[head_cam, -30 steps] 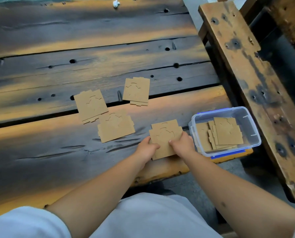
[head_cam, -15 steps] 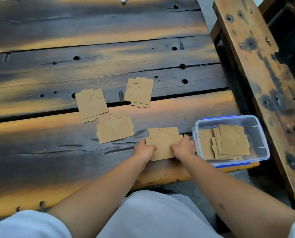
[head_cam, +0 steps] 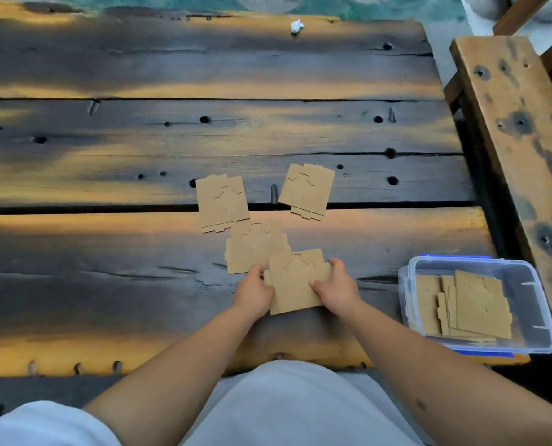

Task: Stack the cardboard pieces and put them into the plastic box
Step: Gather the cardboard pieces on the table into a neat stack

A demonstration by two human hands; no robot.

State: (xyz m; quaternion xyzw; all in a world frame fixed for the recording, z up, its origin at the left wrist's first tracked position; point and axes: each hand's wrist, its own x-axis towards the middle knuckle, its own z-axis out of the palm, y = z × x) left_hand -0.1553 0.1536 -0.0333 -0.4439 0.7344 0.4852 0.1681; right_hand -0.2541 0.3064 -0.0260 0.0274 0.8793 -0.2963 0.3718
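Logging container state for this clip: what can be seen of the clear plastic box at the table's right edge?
The clear plastic box is rectangular with rounded corners, see-through walls and blue trim at its far and near edges. It sits lidless and upright at the near right edge of the dark wooden plank table. Inside lie several flat brown cardboard pieces, overlapping in a loose, uneven pile. Neither hand touches it.

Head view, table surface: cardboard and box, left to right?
Far-left loose piece → piece below it → held stack in left hand and right hand → plastic box.
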